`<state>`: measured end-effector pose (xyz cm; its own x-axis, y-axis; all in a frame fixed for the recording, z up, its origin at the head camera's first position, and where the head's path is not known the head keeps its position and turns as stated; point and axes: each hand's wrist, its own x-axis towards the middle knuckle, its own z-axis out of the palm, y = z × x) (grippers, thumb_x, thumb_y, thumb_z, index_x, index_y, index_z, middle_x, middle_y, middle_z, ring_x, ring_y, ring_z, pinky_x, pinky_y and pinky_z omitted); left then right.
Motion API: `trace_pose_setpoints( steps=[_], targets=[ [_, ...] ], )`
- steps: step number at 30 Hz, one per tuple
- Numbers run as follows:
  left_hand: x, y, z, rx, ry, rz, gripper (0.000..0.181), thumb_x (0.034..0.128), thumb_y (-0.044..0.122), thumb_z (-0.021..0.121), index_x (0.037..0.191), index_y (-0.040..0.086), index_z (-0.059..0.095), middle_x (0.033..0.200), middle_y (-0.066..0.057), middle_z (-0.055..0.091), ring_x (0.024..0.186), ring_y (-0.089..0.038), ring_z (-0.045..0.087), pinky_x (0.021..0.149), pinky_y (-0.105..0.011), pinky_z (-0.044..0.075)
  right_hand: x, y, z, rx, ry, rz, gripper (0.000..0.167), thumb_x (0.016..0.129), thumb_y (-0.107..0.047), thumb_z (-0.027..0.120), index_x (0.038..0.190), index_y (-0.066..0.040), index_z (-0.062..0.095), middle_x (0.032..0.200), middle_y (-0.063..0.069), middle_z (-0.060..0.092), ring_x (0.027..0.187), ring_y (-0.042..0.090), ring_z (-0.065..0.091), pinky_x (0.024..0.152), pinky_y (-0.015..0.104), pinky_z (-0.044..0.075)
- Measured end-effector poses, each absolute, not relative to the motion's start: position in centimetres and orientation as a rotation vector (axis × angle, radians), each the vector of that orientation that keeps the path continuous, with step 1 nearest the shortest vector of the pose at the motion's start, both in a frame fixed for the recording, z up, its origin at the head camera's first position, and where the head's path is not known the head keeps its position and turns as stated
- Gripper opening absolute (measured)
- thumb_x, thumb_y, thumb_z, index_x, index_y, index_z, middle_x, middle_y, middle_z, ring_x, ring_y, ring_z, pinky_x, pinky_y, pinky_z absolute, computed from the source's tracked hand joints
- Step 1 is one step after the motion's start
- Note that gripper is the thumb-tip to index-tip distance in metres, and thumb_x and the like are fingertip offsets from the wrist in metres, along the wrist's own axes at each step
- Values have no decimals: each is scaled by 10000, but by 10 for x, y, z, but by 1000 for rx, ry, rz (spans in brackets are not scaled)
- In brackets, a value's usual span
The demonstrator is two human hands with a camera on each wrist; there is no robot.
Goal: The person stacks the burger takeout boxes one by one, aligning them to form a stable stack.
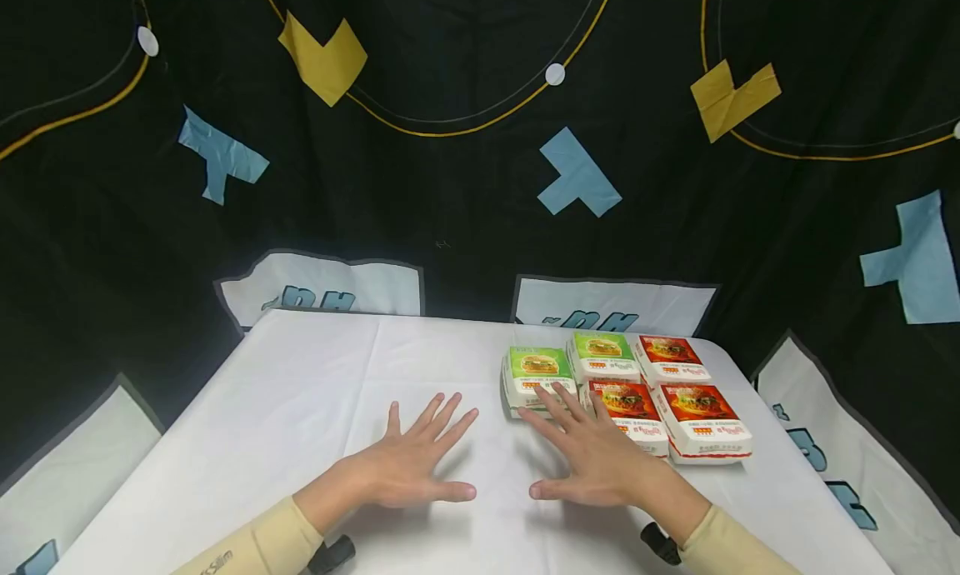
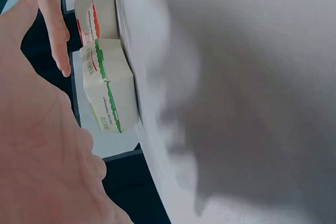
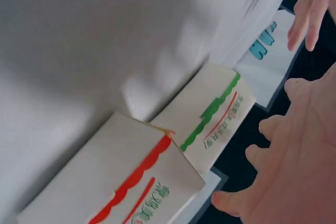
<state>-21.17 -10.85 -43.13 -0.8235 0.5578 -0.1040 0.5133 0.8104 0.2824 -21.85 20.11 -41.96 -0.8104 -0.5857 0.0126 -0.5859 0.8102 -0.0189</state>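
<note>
My left hand hovers palm down above the white table with its fingers spread, holding nothing. To its right, my right hand is also spread and holds nothing; in the head view its fingertips overlap the near edges of a green-topped burger box and a red-topped burger box. The right wrist view has that hand's fingers apart from the white sides of the red-edged box and the green-edged box. Another green-topped box and two more red-topped boxes stand close by.
The boxes are grouped on the right part of the white-covered table. Behind the table hangs a black cloth with yellow and blue tape pieces and white printed panels. Dark wrist straps are partly visible beneath the sleeves.
</note>
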Motion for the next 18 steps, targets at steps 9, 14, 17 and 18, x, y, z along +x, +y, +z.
trace_pose_setpoints(
  steps=[9, 14, 17, 18],
  targets=[
    [-212, -108, -436, 934, 2835, 410, 901, 893, 762, 494, 1618, 378, 122, 1710, -40, 33, 1569, -318, 60, 1143, -741, 148, -223, 202, -422, 1037, -2749, 35, 743, 881, -596, 677, 1525, -323, 426, 1541, 5, 481, 1438, 312, 408, 1128, 623, 339],
    [-215, -106, -438, 959, 2894, 422, 828, 901, 644, 614, 1589, 301, 306, 1636, -100, 310, 1488, -296, 338, 1145, -590, 333, -224, 206, -419, 1052, -2687, 85, 587, 899, -494, 704, 1421, -265, 562, 1432, -6, 579, 1325, 257, 525, 1080, 534, 434],
    [-216, -104, -437, 972, 2929, 443, 744, 907, 561, 655, 1533, 232, 425, 1537, -95, 459, 1400, -281, 461, 1104, -512, 412, -224, 210, -418, 1028, -2659, 105, 529, 898, -450, 719, 1374, -249, 604, 1392, -1, 604, 1295, 248, 554, 1062, 506, 461],
    [-216, -103, -436, 973, 2934, 457, 721, 908, 542, 661, 1518, 222, 447, 1515, -89, 484, 1382, -279, 480, 1094, -500, 425, -225, 211, -418, 1018, -2653, 110, 524, 895, -440, 724, 1369, -245, 610, 1389, 5, 606, 1291, 253, 561, 1056, 508, 467]
  ],
)
